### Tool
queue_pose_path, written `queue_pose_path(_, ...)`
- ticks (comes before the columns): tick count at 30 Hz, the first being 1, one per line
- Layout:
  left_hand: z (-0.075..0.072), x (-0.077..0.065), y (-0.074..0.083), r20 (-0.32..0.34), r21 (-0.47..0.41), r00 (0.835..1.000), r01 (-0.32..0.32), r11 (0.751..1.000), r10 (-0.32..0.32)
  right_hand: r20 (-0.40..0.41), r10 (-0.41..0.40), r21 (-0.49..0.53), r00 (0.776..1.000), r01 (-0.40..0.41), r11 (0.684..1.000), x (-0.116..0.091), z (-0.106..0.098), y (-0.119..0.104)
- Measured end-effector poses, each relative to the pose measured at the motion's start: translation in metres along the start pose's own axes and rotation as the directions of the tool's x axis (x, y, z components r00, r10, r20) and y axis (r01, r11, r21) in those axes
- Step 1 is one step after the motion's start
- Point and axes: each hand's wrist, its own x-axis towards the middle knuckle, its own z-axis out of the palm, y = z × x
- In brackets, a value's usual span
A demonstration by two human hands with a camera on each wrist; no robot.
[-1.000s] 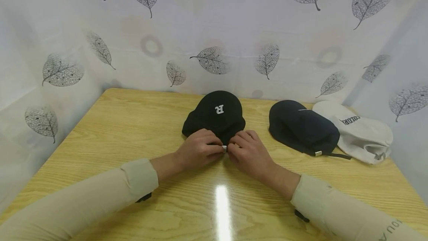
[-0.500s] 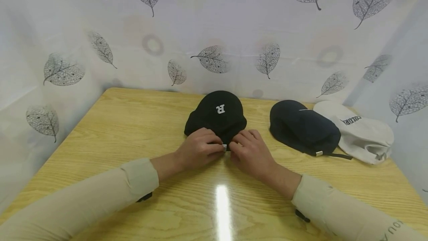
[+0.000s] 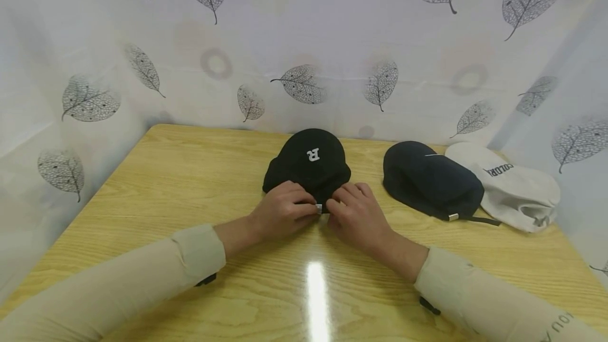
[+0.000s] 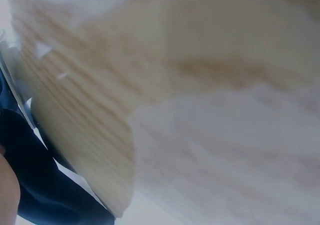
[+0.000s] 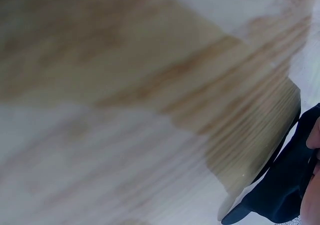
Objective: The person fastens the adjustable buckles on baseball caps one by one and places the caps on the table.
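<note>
A black cap [image 3: 311, 168] with a white letter R lies on the table in the head view. At its near edge, my left hand [image 3: 285, 210] pinches the strap right beside a small silver buckle [image 3: 319, 208]. My right hand [image 3: 356, 215] grips the strap on the buckle's other side with bent fingers; the strap itself is mostly covered by both hands. In the left wrist view, dark cap fabric [image 4: 55, 185] fills the lower left corner next to a sliver of the hand. Dark fabric [image 5: 280, 190] also shows beside the fingers in the right wrist view.
To the right lies a navy cap [image 3: 427, 183] with a buckled strap trailing out. It overlaps a white cap [image 3: 518, 189] with dark lettering. Leaf-patterned cloth [image 3: 332, 25] hangs behind and beside the wooden table [image 3: 190, 173].
My right fingertips have drawn slightly to the right, away from the buckle, so a bit more strap shows between the hands. The left hand stays almost still.
</note>
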Motion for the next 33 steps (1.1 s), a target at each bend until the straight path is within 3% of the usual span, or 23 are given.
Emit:
queue_pose_path(10,-0.0011,-0.0007,-0.0028,-0.011,-0.020,1.000,-0.006,1.000,0.006,0.017,0.019,0.029,1.000,-0.019,0.999,0.0013,0.0022,-0.0001)
queue_pose_path(20,-0.0007,-0.0007,-0.0057,-0.024,-0.028,1.000,-0.019,0.999,0.018,-0.056,-0.081,0.067,0.995,0.084,0.994,0.0039,0.0065,-0.0011)
queue_pose_path(33,-0.0003,-0.0001,-0.0025,-0.013,-0.025,1.000,-0.020,0.999,0.020,-0.065,-0.106,0.067,0.992,0.110,0.992,0.0032,0.0038,-0.0026)
